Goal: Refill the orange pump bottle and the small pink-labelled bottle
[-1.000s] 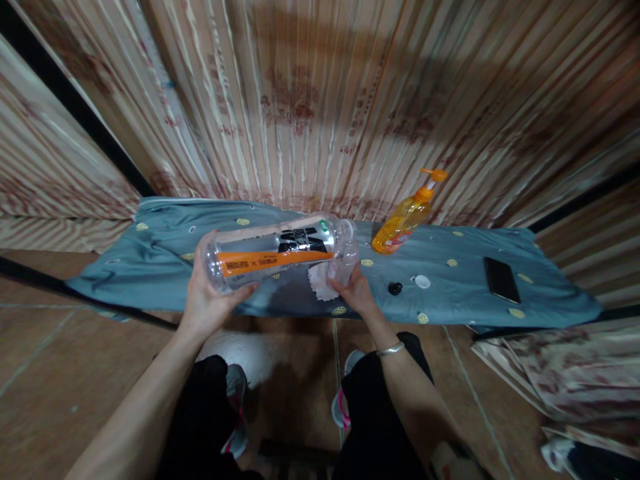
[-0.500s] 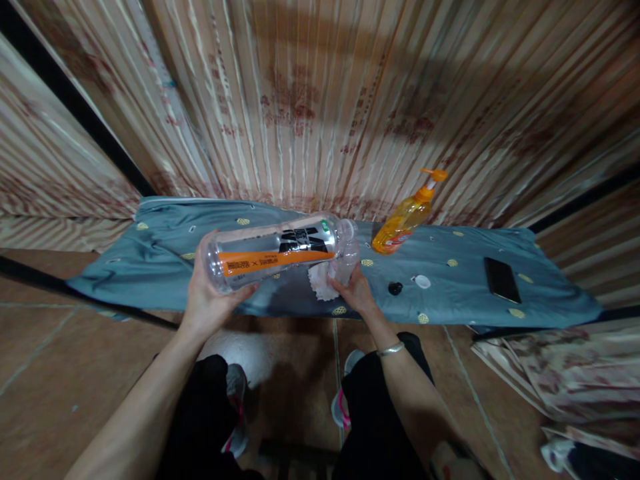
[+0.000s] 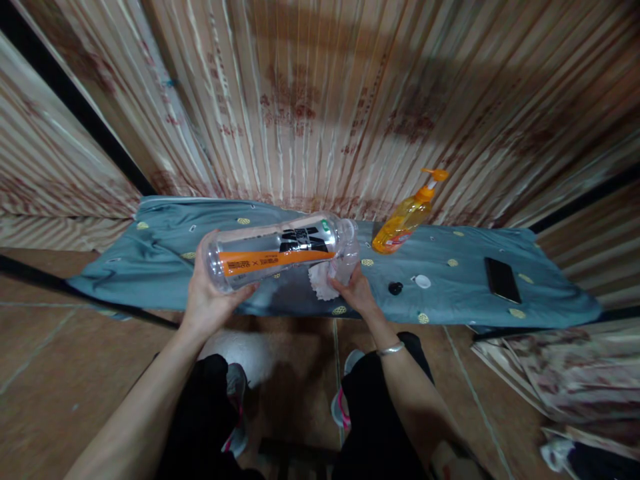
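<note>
My left hand (image 3: 213, 300) is wrapped round the base end of a large clear plastic bottle (image 3: 270, 250) with an orange and silver label. The bottle lies nearly level in the air, its neck pointing right. My right hand (image 3: 357, 292) grips a smaller clear plastic bottle (image 3: 345, 265), which stands roughly upright under the large bottle's neck. Both mouths meet or overlap; whether they touch, I cannot tell. A pale, scallop-edged piece (image 3: 320, 281) of cloth or paper lies just left of my right fingers. Liquid inside the large bottle is hard to make out.
A blue-grey cloth (image 3: 465, 300) covers the narrow surface. On it stand an orange pump bottle (image 3: 403, 223), a small black cap (image 3: 395, 288), a white cap (image 3: 423, 282) and a dark phone-like slab (image 3: 502, 279). Dark frame bars (image 3: 80, 100) and a curtain (image 3: 320, 100) surround it.
</note>
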